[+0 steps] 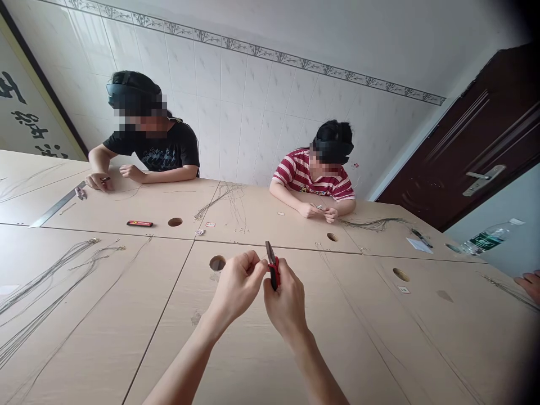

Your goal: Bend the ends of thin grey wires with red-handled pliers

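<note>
One pair of red-handled pliers (273, 268) is gripped in the right hand (287, 298), above the table (240, 360); the left hand (241, 281), just beside the pliers' jaws, is closed in a pinch; whether on anything, one cannot tell.

1. Above the table (244, 360), pliers (274, 271) are being held in the right hand (289, 298).
2. Wires (67, 256) are being borne by it, left of the left hand (238, 281).
3. Across the table, two people (156, 145) are being backed by a wall (244, 118).
</note>
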`<state>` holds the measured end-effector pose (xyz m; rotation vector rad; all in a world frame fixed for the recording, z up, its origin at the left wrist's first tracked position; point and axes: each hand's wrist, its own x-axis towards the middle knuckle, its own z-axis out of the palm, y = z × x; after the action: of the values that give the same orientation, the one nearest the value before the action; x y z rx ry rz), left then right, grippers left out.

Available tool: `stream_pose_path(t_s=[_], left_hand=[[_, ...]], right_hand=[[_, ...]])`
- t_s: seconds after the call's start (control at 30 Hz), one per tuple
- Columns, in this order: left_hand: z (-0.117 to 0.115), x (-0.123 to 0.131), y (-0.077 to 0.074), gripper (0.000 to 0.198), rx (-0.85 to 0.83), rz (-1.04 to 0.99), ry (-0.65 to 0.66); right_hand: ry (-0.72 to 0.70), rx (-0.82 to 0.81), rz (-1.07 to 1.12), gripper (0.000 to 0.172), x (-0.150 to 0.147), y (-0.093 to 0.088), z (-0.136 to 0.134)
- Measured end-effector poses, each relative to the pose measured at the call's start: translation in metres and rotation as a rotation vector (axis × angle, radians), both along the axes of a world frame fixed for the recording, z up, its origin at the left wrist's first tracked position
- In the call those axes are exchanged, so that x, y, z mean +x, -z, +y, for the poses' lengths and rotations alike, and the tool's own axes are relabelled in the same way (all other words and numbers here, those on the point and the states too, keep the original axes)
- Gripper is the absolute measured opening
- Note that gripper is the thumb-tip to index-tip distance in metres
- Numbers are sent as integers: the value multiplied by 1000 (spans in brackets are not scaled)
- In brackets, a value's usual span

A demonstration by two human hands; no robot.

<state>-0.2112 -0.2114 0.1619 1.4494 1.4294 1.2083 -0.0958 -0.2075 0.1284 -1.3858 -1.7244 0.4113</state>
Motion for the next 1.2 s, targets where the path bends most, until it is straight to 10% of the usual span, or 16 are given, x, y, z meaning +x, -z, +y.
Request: stream_pose_path(t_s=[1.2], left_hand=[[-28, -19, 17, 35, 13, 37, 46]], right_hand=[[-195, -183, 68, 15, 3, 9, -7]])
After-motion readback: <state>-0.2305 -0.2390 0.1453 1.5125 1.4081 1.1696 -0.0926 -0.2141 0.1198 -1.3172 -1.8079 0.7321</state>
